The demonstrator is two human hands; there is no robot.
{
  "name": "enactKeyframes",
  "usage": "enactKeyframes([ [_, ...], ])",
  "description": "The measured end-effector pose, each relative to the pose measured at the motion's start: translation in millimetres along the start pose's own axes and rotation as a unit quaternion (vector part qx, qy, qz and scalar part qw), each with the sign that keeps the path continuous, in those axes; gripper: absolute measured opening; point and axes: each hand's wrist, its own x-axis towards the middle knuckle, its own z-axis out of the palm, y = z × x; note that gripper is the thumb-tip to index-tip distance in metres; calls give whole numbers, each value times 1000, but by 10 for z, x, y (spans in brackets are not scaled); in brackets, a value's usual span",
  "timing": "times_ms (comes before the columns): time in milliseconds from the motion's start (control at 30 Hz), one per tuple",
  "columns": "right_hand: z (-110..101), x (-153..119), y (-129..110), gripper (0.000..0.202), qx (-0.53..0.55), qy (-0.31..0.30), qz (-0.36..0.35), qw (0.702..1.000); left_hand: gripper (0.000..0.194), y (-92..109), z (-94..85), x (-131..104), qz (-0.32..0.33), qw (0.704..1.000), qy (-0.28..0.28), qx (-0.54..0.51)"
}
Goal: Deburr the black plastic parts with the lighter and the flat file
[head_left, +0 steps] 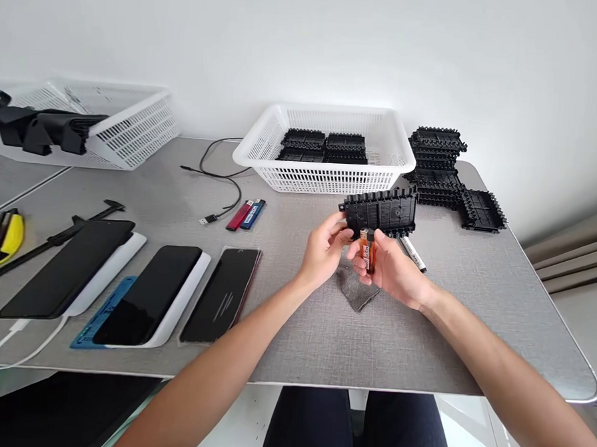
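Note:
My left hand (326, 247) grips the left end of a black plastic part (386, 211), a flat rectangle with toothed edges, tilted up above the table. An orange lighter (366, 252) is upright in my right hand (399, 269), its metal top close to the part's lower edge. No flame can be made out. Beneath my hands a dark grey cloth (358, 290) lies on the table. Partly hidden behind my right hand is a white and black stick-like item (414, 255).
Similar black parts fill some of the white basket (326, 168); others form a stack (435, 167) at right. Two lighters (246, 214), a cable (221, 175), several phones (222, 296), a caliper (62, 238), a yellow tool (2, 238) and another basket (138, 132) are on the left.

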Motion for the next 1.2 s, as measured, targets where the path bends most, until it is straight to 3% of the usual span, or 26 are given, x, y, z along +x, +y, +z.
enactKeyframes([
  [167, 32, -1, -17, 42, 60, -7, 41, 997, 26, 45, 40, -15, 1, 1000, -22, 0],
  [700, -37, 40, -32, 29, 115, -4, 113, 987, 30, 3, 84, -42, 25, 999, -45, 11],
  [967, -55, 139, -56, 33, 117, -29, 126, 985, 32, -89, 81, 29, 12, 1000, 15, -19],
  [1200, 12, 199, -36, 33, 120, -21, 88, 989, 40, -113, 51, 62, 12, 998, 45, -28],
])
